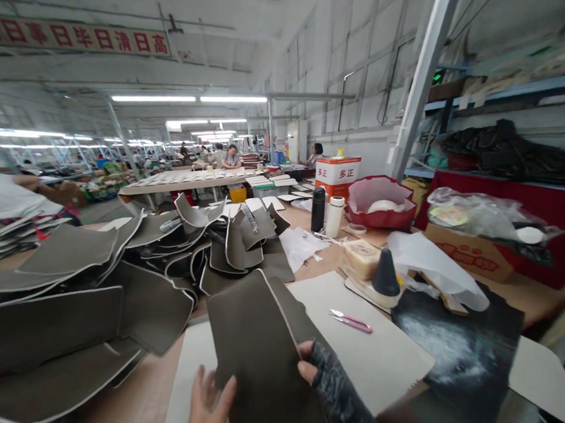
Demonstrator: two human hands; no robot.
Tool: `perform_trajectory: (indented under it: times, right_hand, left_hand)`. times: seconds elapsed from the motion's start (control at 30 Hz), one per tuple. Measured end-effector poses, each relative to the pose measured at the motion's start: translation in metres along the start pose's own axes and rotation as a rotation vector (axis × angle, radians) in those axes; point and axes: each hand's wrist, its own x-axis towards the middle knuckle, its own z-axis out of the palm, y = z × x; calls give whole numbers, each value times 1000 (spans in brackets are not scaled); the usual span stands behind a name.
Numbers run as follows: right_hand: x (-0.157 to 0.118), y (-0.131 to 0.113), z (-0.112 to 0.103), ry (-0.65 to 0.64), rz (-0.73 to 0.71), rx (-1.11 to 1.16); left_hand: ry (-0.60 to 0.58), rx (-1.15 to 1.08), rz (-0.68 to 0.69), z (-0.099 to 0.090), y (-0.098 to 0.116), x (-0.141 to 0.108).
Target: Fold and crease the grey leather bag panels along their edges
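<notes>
A dark grey-brown sheet panel with a pale edge (260, 338) stands tilted in front of me, above the table. My right hand (312, 365), in a dark patterned fingerless glove, pinches its right edge between thumb and fingers. At the panel's lower left is my left hand (209, 402), bare and slightly blurred, its fingers spread. Its thumb overlaps the panel's left edge; whether it presses on it I cannot tell. Pink-handled thread snips (351, 321) lie on a pale board (364, 350) to the right of the panel.
Similar dark panels (157, 306) are heaped on the left. Further right are a black cone (386, 275), a yellowish block (360, 258), a black sheet with white powder (451, 349) and a plastic bag (437, 265). Two bottles (334, 216) and a red bag (381, 201) stand behind.
</notes>
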Motion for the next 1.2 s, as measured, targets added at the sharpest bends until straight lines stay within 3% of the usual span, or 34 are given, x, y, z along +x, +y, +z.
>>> perform_trajectory:
  times: [0.2, 0.37, 0.5, 0.6, 0.8, 0.93, 1.1, 1.2]
  right_hand:
    - [3, -12, 1, -193, 27, 113]
    - [14, -27, 3, -226, 64, 165]
    - [15, -27, 5, -339, 231, 297]
    - [14, -30, 7, -410, 244, 295]
    - [19, -40, 5, -316, 183, 290]
    - [21, -39, 1, -340, 178, 161]
    - [23, -34, 0, -378, 194, 154]
    - [25, -33, 2, -388, 212, 137]
  left_hand:
    - [-140, -299, -184, 13, -7, -10]
    - [-124, -325, -198, 14, -3, -15]
    - [-132, -305, -181, 9, -2, -13]
    - [-140, -290, -200, 6, 0, -9]
    - [-168, -289, -185, 6, 5, -7]
    - [-145, -251, -162, 7, 7, -11]
    - [-170, -195, -166, 2, 2, -4]
    - [-133, -100, -89, 3, -3, 3]
